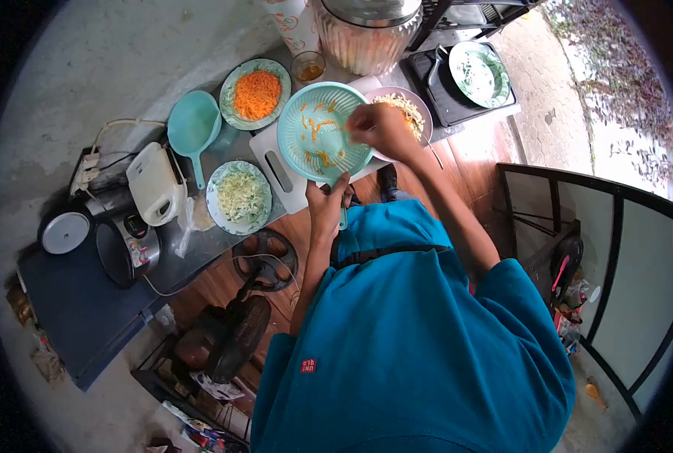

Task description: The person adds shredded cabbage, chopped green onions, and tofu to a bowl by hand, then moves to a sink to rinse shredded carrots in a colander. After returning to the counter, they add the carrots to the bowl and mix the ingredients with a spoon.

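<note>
My left hand [326,210] is wrapped around the handle of a light green colander [290,143], holding it tilted over the counter. A few orange carrot shreds [315,130] cling to the inside of its bowl. Over the colander's right side is my right hand [385,130], its fingers curled inward and smeared by motion, so what they hold, if anything, does not show. Partly behind that hand and forearm stands a pinkish bowl [428,121] with pale and orange shreds in it. Beneath the colander lies a white cutting board [274,167].
A plate of shredded carrot [257,94] and a plate of shredded cabbage [238,198] stand left of the colander. Nearby are a green dipper [193,123], a small glass [308,68], a large jar [370,41], a white sandwich maker [157,185] and a stove with a green-patterned plate [491,87].
</note>
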Motion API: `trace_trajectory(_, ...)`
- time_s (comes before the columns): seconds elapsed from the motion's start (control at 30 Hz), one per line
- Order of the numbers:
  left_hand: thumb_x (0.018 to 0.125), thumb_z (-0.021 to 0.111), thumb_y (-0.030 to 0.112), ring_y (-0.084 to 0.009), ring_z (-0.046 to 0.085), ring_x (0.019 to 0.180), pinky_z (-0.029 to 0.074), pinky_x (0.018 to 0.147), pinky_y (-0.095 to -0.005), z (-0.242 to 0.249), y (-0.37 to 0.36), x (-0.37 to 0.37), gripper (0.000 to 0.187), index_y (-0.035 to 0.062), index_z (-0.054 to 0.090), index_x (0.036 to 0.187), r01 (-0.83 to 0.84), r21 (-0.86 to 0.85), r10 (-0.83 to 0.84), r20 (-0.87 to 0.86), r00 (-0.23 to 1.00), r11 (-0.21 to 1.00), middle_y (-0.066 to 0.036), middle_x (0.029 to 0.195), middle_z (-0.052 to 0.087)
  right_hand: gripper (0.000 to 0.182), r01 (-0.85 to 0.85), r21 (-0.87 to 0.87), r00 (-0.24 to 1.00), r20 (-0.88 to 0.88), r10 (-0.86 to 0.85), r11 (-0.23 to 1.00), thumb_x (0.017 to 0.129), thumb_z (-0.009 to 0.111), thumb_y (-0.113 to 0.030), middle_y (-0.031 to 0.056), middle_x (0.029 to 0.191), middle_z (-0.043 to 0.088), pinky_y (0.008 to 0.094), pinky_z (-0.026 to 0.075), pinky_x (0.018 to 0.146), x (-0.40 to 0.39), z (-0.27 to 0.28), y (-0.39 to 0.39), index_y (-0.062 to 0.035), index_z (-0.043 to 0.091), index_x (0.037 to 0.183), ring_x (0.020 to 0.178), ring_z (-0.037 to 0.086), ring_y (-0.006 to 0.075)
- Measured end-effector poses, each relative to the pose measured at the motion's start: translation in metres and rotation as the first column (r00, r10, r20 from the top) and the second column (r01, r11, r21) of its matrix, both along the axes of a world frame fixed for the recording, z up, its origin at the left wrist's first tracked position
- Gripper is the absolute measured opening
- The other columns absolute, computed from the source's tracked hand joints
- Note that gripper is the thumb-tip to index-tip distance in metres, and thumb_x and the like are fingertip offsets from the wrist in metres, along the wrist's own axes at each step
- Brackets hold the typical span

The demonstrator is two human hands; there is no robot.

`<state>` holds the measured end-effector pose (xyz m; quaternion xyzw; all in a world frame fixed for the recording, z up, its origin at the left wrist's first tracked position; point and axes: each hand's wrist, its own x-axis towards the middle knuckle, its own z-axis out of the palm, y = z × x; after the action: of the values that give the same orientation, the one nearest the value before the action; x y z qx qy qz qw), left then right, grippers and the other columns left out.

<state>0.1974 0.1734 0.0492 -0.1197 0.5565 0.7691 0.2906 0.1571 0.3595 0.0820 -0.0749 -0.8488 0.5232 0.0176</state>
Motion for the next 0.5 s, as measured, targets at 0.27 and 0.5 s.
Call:
trace_trajectory(0.27, 0.085, 0.065, 0.008, -0.0084, 0.046, 0.049, 0.037, 0.045, -0.0218, -0.004, -0.036, -0.017, 0.019, 0.0016, 0.052, 0.097, -0.101, 0.032, 0.102, -0.030, 0.994, 0.994, -0.004, 0.065, 0.054, 0.015, 0.180, 0.289, 0.973, 0.085, -0.213, 0.940, 0.068, 0.066, -0.008, 0.0158, 0.077, 0.067, 0.0343, 0.053, 0.070, 0.015, -0.056, 0.100, -0.0027, 0.069, 0.082, 0.075, 0.068, 0.0270)
trace_trajectory(0.5, 0.087, 0.064, 0.017, -0.0115, 0.048, 0.051, 0.038, 0.047, -0.0256, 0.015, -0.109, -0.063, 0.019, 0.0010, 0.056, 0.093, -0.261, -0.121, 0.254, -0.072, 0.965, 0.958, -0.004, 0.064, 0.055, 0.020, 0.109, 0.526, 0.951, 0.191, -0.242, 0.843, 0.081, 0.056, -0.017, 0.0207, 0.075, 0.066, 0.0391, 0.053, 0.067, 0.013, -0.069, 0.096, -0.0048, 0.071, 0.085, 0.072, 0.067, 0.0336)
